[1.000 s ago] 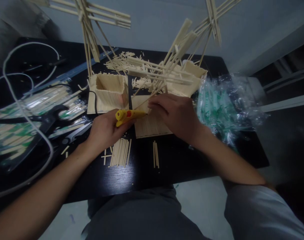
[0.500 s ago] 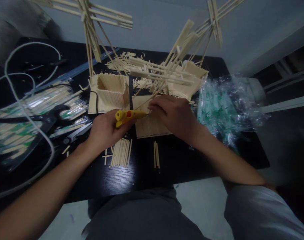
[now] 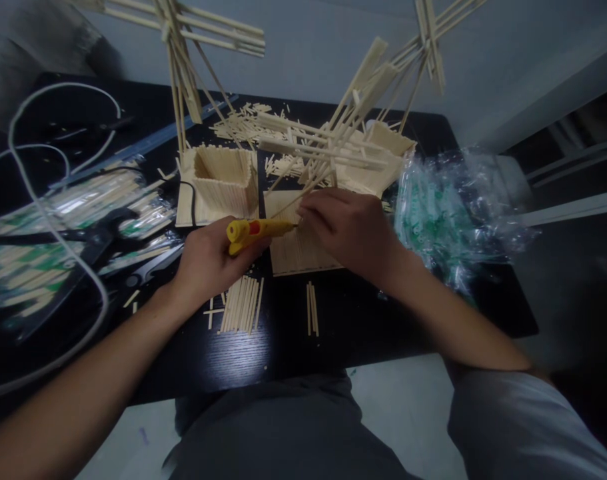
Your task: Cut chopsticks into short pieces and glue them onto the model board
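My left hand point(image 3: 210, 257) is wrapped round a yellow glue gun point(image 3: 258, 230), whose dark tip points right. My right hand point(image 3: 350, 227) is closed in a pinch just beyond that tip; what its fingertips hold is hidden. Beneath both lies a flat panel of wooden sticks point(image 3: 300, 253) placed side by side. A windmill-like stick frame point(image 3: 328, 147) leans over the panel's far edge. Nearer me are a row of loose sticks point(image 3: 242, 305) and a few separate sticks point(image 3: 312, 309).
To the left stand a box-shaped stick model point(image 3: 223, 177) and wrapped stick bundles point(image 3: 83, 200), with a white cable point(image 3: 90, 267) looping across. Short stick pieces point(image 3: 248, 123) are heaped behind. Crumpled clear and green plastic packaging point(image 3: 438, 213) lies to the right on the black table point(image 3: 363, 327).
The glue gun and my left hand have shifted slightly left. My right hand has stayed nearly in place, still pinched beside the tip.
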Motion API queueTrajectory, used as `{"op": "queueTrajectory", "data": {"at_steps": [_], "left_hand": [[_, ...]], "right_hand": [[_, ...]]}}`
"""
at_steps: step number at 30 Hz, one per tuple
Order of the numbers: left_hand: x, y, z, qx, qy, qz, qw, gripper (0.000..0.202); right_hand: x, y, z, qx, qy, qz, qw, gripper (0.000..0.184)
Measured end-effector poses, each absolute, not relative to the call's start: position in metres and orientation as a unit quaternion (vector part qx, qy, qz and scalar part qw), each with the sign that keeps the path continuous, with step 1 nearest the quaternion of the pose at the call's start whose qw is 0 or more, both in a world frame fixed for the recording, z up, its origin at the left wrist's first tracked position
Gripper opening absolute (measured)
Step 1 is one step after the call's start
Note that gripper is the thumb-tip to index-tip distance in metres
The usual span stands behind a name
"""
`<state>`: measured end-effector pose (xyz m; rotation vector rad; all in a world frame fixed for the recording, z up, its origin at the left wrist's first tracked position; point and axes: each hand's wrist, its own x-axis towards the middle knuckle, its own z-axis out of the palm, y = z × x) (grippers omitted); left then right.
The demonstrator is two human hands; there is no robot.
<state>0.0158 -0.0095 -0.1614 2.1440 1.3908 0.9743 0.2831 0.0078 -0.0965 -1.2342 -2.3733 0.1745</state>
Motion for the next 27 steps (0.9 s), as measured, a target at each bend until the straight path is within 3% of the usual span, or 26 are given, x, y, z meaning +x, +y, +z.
{"op": "queueTrajectory", "data": {"at_steps": [13, 27], "left_hand": [[0.017, -0.011, -0.156, 0.771, 0.434, 0.437, 0.166, 0.031], [0.023, -0.012, -0.160, 0.772, 0.422, 0.452, 0.148, 0.029]], "right_hand": [[0.290, 0.005, -0.077, -0.442, -0.882, 0.041, 0.159, 0.034], [0.292, 0.008, -0.077, -0.442, -0.879, 0.065, 0.164, 0.039]]}}
